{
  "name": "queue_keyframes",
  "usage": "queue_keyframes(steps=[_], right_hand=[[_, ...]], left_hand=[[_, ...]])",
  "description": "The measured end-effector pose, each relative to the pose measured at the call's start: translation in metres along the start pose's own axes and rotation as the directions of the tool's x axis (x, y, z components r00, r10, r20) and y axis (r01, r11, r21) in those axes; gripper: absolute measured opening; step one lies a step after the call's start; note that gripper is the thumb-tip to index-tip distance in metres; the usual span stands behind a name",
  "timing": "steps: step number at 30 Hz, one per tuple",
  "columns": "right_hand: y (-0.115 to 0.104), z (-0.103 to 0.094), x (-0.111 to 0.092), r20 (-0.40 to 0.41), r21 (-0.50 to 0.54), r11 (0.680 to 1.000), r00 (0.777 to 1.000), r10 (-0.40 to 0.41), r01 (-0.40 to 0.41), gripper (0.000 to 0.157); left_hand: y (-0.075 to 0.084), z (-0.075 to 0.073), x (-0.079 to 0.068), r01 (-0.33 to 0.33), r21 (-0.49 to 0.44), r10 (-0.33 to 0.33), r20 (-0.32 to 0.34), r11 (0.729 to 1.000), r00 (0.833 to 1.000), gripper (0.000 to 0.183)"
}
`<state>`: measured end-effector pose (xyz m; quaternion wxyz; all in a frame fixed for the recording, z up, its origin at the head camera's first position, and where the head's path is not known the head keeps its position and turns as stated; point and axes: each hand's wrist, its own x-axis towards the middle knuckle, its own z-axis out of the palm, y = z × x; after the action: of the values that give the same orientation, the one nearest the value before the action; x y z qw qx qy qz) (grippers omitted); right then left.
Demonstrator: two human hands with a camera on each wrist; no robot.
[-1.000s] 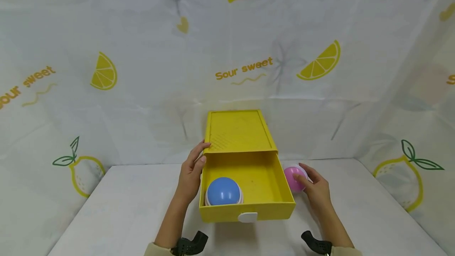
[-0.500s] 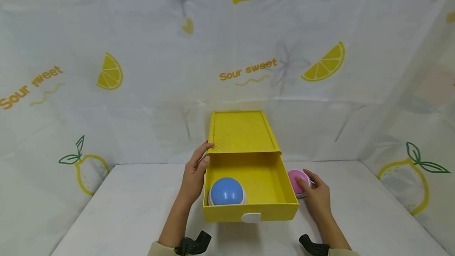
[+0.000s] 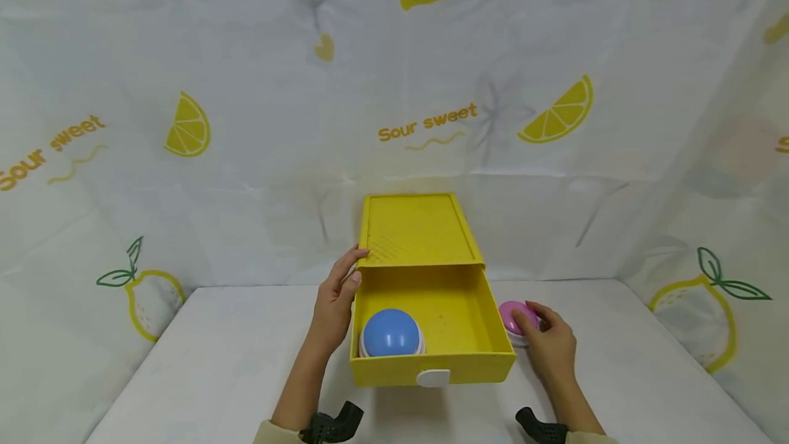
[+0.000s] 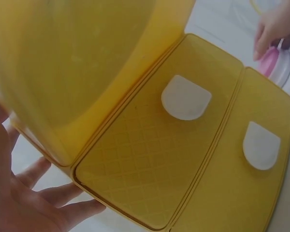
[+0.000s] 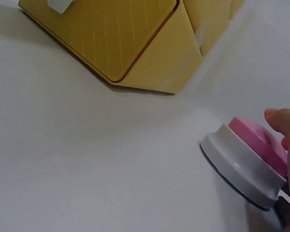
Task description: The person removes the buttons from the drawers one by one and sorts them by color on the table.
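Observation:
A yellow drawer cabinet [image 3: 419, 228] stands against the back cloth, its top drawer [image 3: 433, 370] pulled out. Inside that drawer, at the front left, sits a blue dome push button [image 3: 391, 332] on a white base. My left hand [image 3: 333, 305] rests against the cabinet's left side; in the left wrist view its fingers [image 4: 63, 194] lie spread along the edge. Right of the drawer, my right hand [image 3: 553, 341] grips a pink push button [image 3: 513, 316], which shows its white base [image 5: 241, 164] in the right wrist view. Whether that base touches the tabletop, I cannot tell.
The white tabletop [image 3: 234, 362] extends to both sides of the cabinet. Lemon-printed cloth [image 3: 277, 156] hangs behind and at the sides. Two lower drawers with white tabs [image 4: 262, 146] are closed beneath the pulled-out one.
The right hand has lowered the pink button beside the drawer and turned it so its dome faces more upward. The left hand, cabinet and blue button stay in place.

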<state>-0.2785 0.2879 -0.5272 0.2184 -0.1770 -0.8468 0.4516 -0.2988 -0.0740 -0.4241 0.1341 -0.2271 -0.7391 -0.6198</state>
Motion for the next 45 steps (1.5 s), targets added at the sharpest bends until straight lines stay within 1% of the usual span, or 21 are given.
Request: queue_keyframes(steps=[4, 7, 11, 15, 17, 20, 25, 28, 30, 33, 36, 38, 39, 42, 45], right_hand=[[-0.002, -0.001, -0.005, 0.068, -0.015, 1.000, 0.998, -0.013, 0.014, 0.065], [-0.005, -0.002, -0.010, 0.105, -0.055, 0.998, 0.994, -0.033, 0.039, 0.065], [-0.006, -0.005, -0.015, 0.101, -0.088, 0.994, 0.993, -0.060, 0.069, 0.065], [-0.003, -0.005, -0.014, 0.074, -0.108, 0.992, 0.995, -0.064, 0.071, 0.063], [-0.002, -0.002, -0.011, 0.065, -0.109, 0.991, 0.996, -0.066, 0.073, 0.062], [-0.003, 0.009, -0.001, 0.062, -0.093, 0.992, 0.995, -0.077, 0.082, 0.063], [-0.010, 0.028, 0.015, 0.088, -0.070, 0.994, 0.993, -0.073, 0.079, 0.064], [-0.012, 0.035, 0.023, 0.101, -0.068, 0.995, 0.993, -0.065, 0.072, 0.065], [-0.013, 0.034, 0.029, 0.113, -0.083, 0.994, 0.992, -0.063, 0.072, 0.066], [-0.017, 0.025, 0.032, 0.146, -0.114, 0.990, 0.987, -0.066, 0.083, 0.072], [-0.031, 0.014, 0.028, 0.162, -0.107, 0.982, 0.978, -0.135, 0.153, 0.074], [-0.044, 0.002, 0.023, 0.141, -0.075, 0.973, 0.968, -0.206, 0.218, 0.072], [-0.051, -0.005, 0.021, 0.124, -0.059, 0.964, 0.960, -0.250, 0.258, 0.070], [-0.078, -0.027, 0.013, 0.111, -0.022, 0.930, 0.925, -0.364, 0.368, 0.069], [-0.107, -0.052, 0.002, 0.121, -0.019, 0.896, 0.891, -0.438, 0.443, 0.070]], left_hand=[[0.000, -0.002, 0.000, 0.020, 0.005, -0.020, -0.013, 1.000, 1.000, 0.038], [0.001, -0.002, 0.001, 0.040, 0.005, -0.040, -0.022, 0.999, 0.999, 0.037], [0.001, 0.002, 0.002, 0.036, -0.021, -0.036, -0.010, 0.999, 0.999, 0.038], [0.001, 0.006, 0.002, 0.028, -0.034, -0.027, 0.007, 0.999, 1.000, 0.039], [0.001, 0.007, 0.002, 0.028, -0.025, -0.028, 0.005, 0.999, 1.000, 0.038], [0.001, 0.005, 0.001, 0.030, -0.012, -0.030, -0.001, 0.999, 1.000, 0.038], [0.000, -0.002, -0.003, 0.031, 0.003, -0.031, -0.006, 1.000, 1.000, 0.038], [0.000, -0.003, -0.003, 0.024, 0.011, -0.023, -0.004, 1.000, 1.000, 0.038], [0.000, -0.002, -0.003, 0.023, 0.011, -0.023, -0.004, 1.000, 1.000, 0.038], [-0.001, 0.001, 0.000, 0.027, -0.005, -0.027, -0.001, 1.000, 1.000, 0.037], [-0.001, -0.002, -0.001, 0.027, -0.020, -0.027, -0.002, 0.999, 1.000, 0.038], [-0.002, -0.003, 0.000, 0.022, -0.033, -0.022, 0.002, 0.999, 1.000, 0.038], [-0.002, -0.003, 0.000, 0.022, -0.037, -0.022, 0.001, 0.999, 1.000, 0.038], [-0.002, -0.001, 0.001, 0.012, -0.039, -0.013, -0.014, 0.999, 1.000, 0.037], [-0.002, 0.003, 0.001, 0.007, -0.042, -0.007, -0.004, 0.999, 1.000, 0.037]])
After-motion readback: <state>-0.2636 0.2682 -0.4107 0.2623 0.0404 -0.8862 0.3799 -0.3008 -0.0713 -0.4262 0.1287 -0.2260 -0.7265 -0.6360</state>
